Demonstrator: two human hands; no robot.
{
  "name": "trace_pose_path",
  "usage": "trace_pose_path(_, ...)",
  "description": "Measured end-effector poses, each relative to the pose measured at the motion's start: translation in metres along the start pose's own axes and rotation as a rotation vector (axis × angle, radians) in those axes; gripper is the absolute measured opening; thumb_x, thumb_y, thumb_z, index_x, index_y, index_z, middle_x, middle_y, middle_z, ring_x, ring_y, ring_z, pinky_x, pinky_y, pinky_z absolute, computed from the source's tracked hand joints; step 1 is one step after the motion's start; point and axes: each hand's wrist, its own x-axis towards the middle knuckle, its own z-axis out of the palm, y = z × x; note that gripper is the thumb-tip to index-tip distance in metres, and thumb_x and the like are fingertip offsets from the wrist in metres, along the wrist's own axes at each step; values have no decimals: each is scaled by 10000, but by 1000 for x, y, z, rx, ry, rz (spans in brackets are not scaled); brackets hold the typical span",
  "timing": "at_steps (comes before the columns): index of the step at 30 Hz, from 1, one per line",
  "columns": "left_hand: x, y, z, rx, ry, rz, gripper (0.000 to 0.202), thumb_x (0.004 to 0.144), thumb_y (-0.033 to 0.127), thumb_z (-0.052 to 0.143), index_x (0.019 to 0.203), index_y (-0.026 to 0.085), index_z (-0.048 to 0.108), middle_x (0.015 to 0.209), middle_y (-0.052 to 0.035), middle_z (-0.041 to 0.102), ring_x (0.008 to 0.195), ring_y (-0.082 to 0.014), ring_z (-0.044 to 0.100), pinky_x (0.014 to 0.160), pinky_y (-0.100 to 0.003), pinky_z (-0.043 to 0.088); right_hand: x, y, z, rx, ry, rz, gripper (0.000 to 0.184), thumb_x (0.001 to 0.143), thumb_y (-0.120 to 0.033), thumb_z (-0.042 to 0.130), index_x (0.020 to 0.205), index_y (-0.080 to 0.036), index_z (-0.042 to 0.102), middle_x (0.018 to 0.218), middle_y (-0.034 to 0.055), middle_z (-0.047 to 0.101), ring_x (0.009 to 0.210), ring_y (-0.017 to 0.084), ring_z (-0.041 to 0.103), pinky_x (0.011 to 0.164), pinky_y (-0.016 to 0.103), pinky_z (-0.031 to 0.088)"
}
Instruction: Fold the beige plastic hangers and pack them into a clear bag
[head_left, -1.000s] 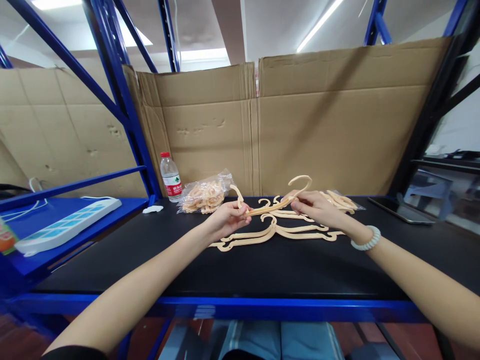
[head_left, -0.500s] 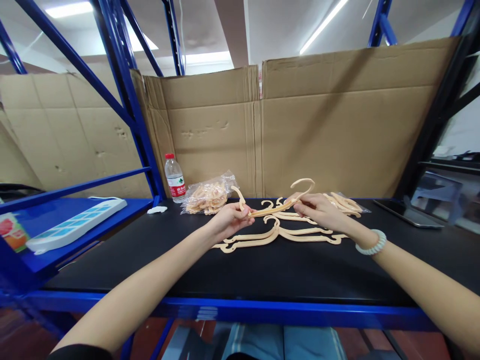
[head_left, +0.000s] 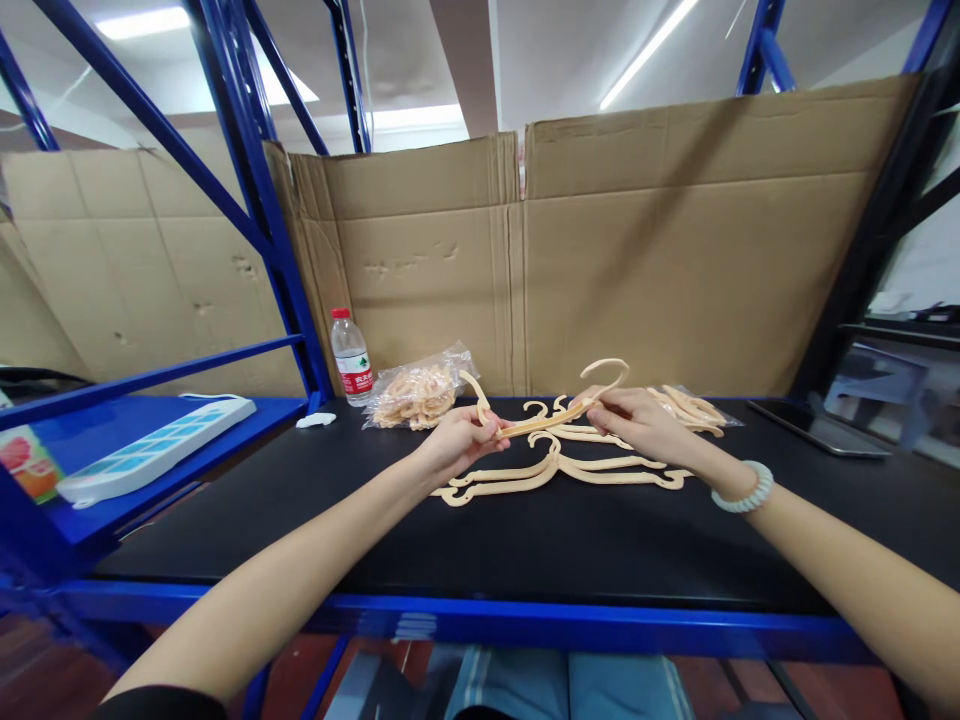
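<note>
Both my hands hold one beige plastic hanger a little above the black shelf top. My left hand pinches its left end, fingers closed. My right hand grips it near the hook, which curves upward; a white bead bracelet sits on that wrist. Under the hands lie several more beige hangers, flat on the black surface.
A clear bag of beige parts and a water bottle stand at the back left against the cardboard wall. More hangers in plastic lie at the back right, near a dark tablet. A white-blue power strip rests on the blue shelf.
The view has shifted slightly; my hands and the held hanger stay in nearly the same place.
</note>
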Motion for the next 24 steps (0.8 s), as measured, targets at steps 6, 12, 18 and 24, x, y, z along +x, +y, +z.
trace_pose_path(6,-2,-3,3,34,52,59,175,646,-53,591,566,91,535,690,-76,662,517,-105,614,592,-229,519,0,-1,4,3,5,-35,399,927,-412,413,634,-170,533,574,-3,502,538,110,442,528,248,333)
trace_pose_path(12,-1,-5,5,35,108,136,134,658,-26,604,617,94,559,679,-58,669,513,-98,611,594,-226,523,0,2,7,63,-1,10,370,928,-425,412,750,-156,593,613,5,533,545,109,442,518,246,336)
trace_pose_path(18,2,-6,1,-17,57,166,125,669,11,645,637,100,564,718,-63,694,564,-107,641,659,-229,543,0,1,7,47,51,4,384,916,-430,421,687,-161,572,643,21,565,523,103,423,507,251,331)
trace_pose_path(24,3,2,1,-47,9,76,141,704,-11,609,619,95,571,794,-95,706,690,-145,690,741,-239,554,1,-2,1,20,85,30,335,894,-375,443,657,-166,552,552,-3,515,497,102,414,492,249,315)
